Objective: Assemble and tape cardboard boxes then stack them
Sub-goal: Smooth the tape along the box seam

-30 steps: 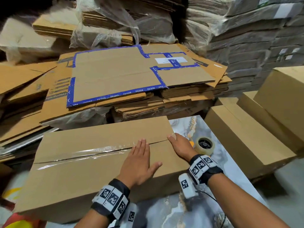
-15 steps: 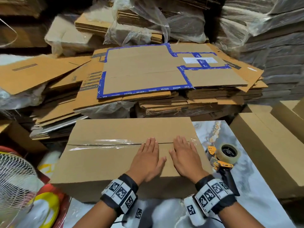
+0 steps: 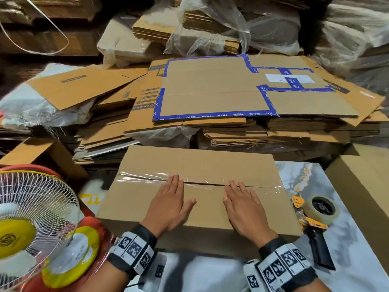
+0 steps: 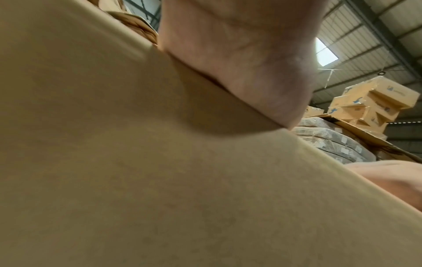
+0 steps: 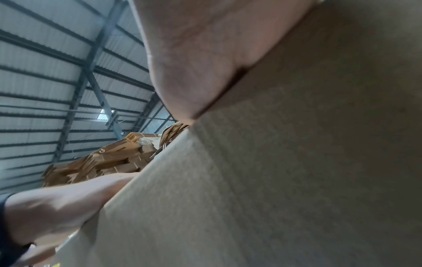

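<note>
1. Nearest to me, both hands are flat on the near flap of the cardboard box [image 3: 197, 207], which sits on the marble-look table [image 3: 357, 260] right in front of me. Left hand [image 3: 168, 205] sits left of centre, right hand [image 3: 245, 207] right of centre, fingers straight and close together, thumbs out. Nothing is gripped, just palms pressing down.
2. Fingertips of both hands reach the centre seam, where the clear tape [image 3: 145, 179] runs across the top. Looks to me like the press-down step: sealing the strip onto the flaps.
3. The tape looks wrinkled toward the left end, so I reckon the next move is sliding the palms outward to smooth it, then lifting the box off to stack it.
4. Just right of the box lies the tape dispenser [image 3: 315, 216], untouched.
5. Far side: piles of flattened cardboard [image 3: 210, 98], presumably the next boxes.
</note>
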`<state>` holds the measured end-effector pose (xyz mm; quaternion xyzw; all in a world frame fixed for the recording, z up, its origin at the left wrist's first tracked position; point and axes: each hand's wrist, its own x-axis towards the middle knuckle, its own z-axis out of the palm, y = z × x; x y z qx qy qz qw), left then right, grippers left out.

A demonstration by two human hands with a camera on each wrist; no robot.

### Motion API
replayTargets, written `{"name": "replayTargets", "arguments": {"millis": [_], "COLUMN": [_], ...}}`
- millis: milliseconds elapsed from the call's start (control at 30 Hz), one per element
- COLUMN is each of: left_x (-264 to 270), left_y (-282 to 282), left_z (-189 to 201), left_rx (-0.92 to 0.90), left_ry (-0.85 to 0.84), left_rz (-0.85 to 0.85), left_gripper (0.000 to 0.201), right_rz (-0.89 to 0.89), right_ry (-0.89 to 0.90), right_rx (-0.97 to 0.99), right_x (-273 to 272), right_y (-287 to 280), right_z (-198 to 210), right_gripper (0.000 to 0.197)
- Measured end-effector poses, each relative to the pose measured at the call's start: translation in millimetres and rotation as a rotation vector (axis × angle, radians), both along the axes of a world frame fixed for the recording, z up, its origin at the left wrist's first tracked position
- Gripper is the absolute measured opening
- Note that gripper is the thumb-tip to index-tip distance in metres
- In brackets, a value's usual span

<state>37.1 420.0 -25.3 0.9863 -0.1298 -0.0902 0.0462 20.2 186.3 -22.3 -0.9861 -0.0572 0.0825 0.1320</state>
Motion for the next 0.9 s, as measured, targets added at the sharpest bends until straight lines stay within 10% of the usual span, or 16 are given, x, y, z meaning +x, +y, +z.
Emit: {"name": "replayTargets", "arguments": {"millis": [500,767,900], "left_x": [-10,5,9], "left_y": [7,-13,-21], "left_z": [0,6,1], "left_rx": [-0.124,-0.073,0.011], "left_ry": [-0.152,-0.036,-0.005], "left_rz": [0.107,-0.264,-0.164], "left_gripper": [0.071,0.074,0.081], "right_rz": [0.016,0.034,-0.001], "right_ry": [0.025,0.002,-0.009], "right_rx": [-0.035,-0.053,-0.02], "right_x": [7,7,5], "right_y": [23,22,19], "right_z": [0,1,3], "right_gripper": [0.096,0.061,0.063]}}
